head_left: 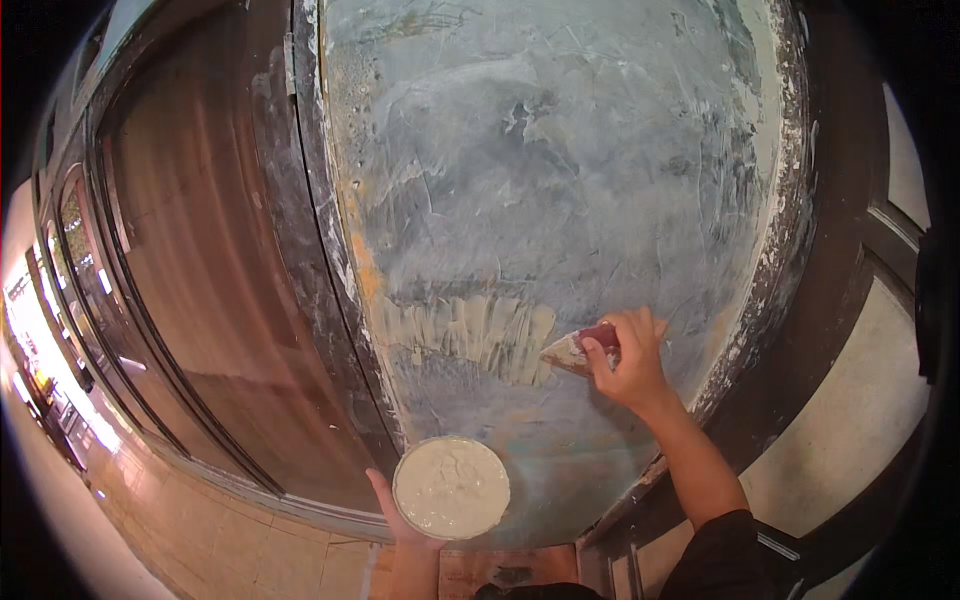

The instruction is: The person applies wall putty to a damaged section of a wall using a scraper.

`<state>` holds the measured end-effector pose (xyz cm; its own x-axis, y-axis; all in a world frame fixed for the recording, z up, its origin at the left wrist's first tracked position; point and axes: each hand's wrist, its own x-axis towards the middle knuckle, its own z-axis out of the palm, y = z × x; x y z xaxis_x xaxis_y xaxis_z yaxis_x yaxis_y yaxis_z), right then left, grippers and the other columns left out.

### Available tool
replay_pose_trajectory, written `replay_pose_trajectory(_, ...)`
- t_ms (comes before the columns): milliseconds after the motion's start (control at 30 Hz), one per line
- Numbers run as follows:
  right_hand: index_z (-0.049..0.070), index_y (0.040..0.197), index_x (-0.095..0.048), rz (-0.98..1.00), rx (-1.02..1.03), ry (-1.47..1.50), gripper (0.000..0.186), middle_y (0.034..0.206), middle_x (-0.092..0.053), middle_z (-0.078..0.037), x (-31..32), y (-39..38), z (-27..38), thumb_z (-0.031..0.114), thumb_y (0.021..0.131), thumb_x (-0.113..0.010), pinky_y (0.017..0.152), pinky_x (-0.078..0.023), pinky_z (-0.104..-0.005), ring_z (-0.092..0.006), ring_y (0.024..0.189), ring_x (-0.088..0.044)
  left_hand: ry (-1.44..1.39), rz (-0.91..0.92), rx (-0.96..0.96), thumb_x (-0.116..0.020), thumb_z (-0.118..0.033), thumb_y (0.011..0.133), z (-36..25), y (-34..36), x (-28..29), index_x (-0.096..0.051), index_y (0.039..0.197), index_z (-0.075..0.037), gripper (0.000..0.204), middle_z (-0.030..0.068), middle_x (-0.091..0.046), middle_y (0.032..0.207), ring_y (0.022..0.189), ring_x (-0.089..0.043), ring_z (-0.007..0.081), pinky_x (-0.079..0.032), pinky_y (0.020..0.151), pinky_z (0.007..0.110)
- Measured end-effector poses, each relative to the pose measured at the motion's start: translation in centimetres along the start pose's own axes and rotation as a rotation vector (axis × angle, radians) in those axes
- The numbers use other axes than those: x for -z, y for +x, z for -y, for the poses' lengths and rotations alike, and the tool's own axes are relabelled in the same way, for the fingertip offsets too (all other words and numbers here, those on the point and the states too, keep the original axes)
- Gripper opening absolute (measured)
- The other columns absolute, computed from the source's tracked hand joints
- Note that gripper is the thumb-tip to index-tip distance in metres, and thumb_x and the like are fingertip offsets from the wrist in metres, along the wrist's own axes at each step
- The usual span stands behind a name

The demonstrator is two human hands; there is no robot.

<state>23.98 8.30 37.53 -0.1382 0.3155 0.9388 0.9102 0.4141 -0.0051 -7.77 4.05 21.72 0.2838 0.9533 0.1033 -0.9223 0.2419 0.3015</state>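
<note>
The right hand (630, 360) grips a red-handled putty knife (575, 350) pressed against the grey wall panel (560, 180) beside a fresh pale smear (470, 335), while the left hand (400, 525), lower down, holds a round tub of white putty (451, 487).

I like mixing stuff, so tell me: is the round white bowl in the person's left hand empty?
No, the round white bowl on the left hand is filled nearly to its rim with pale creamy paste.

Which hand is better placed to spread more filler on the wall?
The right hand: it holds the putty knife against the wall, at the end of the fresh strip. The left hand is busy holding the filler bowl.
</note>
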Motion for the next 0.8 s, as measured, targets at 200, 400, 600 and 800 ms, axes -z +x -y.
replay_pose_trajectory(200, 0.009, 0.100, -0.066, 0.266, 0.076, -0.105, 0.023, 0.087, -0.059, -0.003, -0.8, -3.4, 0.5, 0.021, 0.084, -0.077, 0.079, -0.029, -0.0442, -0.0260, 0.086, -0.050, 0.102, 0.036, 0.049, -0.028, -0.091, 0.088, 0.0, 0.3, -0.2, -0.046, 0.151, -0.006, 0.107, 0.0210, -0.050, 0.151, 0.130, -0.054, 0.0488, -0.046, 0.098, 0.076)
replay_pose_trajectory(400, 0.009, 0.103, -0.065, 0.052, 0.000, -0.051, 0.026, 0.089, -0.061, -0.003, -0.7, -0.3, -0.2, 0.021, 0.084, -0.077, 0.081, -0.029, -0.0437, -0.0262, 0.087, -0.051, 0.004, 0.037, 0.019, -0.028, -0.089, 0.090, 0.1, 0.4, 0.3, -0.048, 0.150, -0.004, 0.106, 0.0203, -0.052, 0.150, 0.132, -0.053, 0.0457, -0.047, 0.104, 0.067)
replay_pose_trajectory(600, 0.011, 0.098, -0.065, 0.232, 0.034, -0.022, 0.021, 0.088, -0.059, -0.001, -0.6, -3.0, 1.1, 0.020, 0.082, -0.076, 0.079, -0.028, -0.0442, -0.0253, 0.087, -0.050, 0.042, 0.029, 0.034, -0.027, -0.090, 0.089, 0.4, 0.5, 1.1, -0.045, 0.152, -0.006, 0.107, 0.0211, -0.047, 0.154, 0.132, -0.052, 0.0470, -0.047, 0.102, 0.071)
replay_pose_trajectory(800, 0.011, 0.102, -0.066, 0.088, -0.005, -0.086, 0.023, 0.091, -0.062, -0.002, -1.4, -1.3, 0.3, 0.023, 0.085, -0.075, 0.081, -0.028, -0.0441, -0.0255, 0.089, -0.051, 0.131, 0.073, 0.064, -0.027, -0.092, 0.086, 0.6, 0.7, 0.6, -0.043, 0.155, -0.011, 0.107, 0.0203, -0.043, 0.157, 0.133, -0.049, 0.0520, -0.038, 0.092, 0.087)
